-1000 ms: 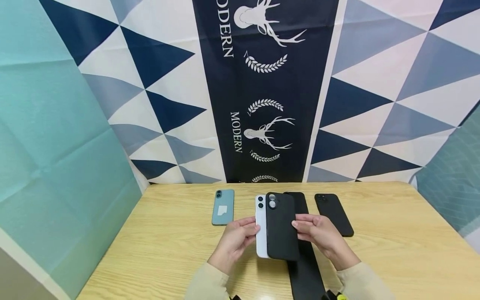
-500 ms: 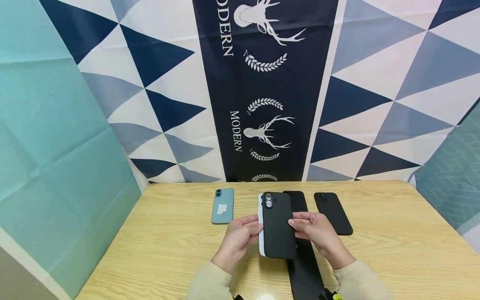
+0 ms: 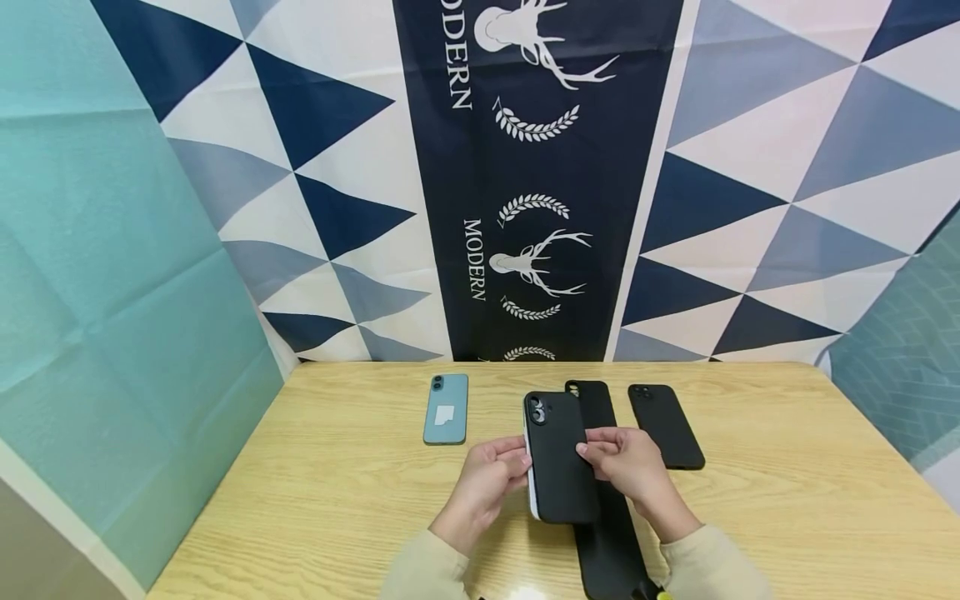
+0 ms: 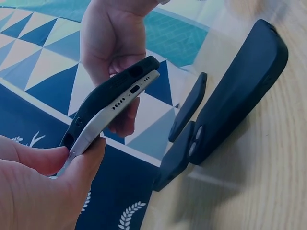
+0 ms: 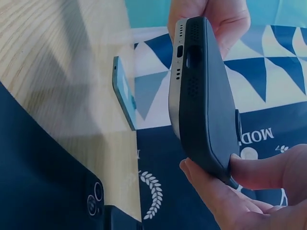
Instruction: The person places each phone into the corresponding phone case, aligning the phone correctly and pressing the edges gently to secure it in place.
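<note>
In the head view, my left hand point(image 3: 486, 479) pinches the left edge of a white phone point(image 3: 533, 497), mostly hidden behind a black phone case point(image 3: 561, 471). With thumb and fingers, my right hand point(image 3: 628, 460) grips that case's right edge. The case lies over the phone's back, its camera cutout at the top left. From the left wrist, a wedge-shaped gap shows between the case point(image 4: 103, 93) and the phone point(image 4: 108, 112) at the port end. The right wrist view has the phone's port edge point(image 5: 176, 96) standing out beside the case's rim point(image 5: 194, 96).
A light blue phone point(image 3: 450, 400) with a white sticker lies at the back left of the wooden table point(image 3: 337, 500). Two black phone-shaped pieces, one far point(image 3: 595, 402) and one near point(image 3: 613, 550), lie in line beneath the case. Another black one point(image 3: 667, 427) is at the right.
The case has slid left over the white phone, so only a thin strip of the phone shows now. Both hands have come closer together.
</note>
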Motion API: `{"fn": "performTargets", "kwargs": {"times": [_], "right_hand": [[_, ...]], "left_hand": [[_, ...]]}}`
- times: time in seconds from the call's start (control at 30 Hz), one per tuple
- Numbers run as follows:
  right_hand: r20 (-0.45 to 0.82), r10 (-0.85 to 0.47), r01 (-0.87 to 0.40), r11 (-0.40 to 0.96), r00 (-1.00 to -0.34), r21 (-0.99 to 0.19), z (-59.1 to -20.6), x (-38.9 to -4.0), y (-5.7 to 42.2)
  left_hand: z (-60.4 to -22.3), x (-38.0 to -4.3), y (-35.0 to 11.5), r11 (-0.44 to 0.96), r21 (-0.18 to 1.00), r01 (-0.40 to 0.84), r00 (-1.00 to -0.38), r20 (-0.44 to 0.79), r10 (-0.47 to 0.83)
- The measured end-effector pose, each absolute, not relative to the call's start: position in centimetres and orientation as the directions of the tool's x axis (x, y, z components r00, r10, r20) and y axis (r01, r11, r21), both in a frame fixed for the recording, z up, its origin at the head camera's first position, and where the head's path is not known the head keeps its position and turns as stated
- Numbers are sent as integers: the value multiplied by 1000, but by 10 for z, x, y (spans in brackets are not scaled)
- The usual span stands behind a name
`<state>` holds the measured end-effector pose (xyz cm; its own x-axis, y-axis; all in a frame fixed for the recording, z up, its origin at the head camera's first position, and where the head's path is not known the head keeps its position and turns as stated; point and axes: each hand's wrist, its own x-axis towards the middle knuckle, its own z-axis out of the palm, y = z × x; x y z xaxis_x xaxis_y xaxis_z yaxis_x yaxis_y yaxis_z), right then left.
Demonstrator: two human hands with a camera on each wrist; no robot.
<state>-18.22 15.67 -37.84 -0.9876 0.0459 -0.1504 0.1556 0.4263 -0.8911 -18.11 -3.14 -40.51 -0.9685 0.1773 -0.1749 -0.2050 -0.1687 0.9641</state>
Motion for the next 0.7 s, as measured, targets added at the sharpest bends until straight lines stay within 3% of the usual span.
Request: {"fn": "performTargets", "kwargs": {"times": [0.27, 0.7], "right_hand": [[-128, 73, 148, 481, -989, -864, -383, -182, 155], [-112, 72, 133, 497, -991, -857, -382, -182, 154]], "left_hand": [[-407, -179, -26, -234, 946, -226, -962, -180, 204], [-408, -178, -26, -226, 948, -224, -962, -178, 205]]}}
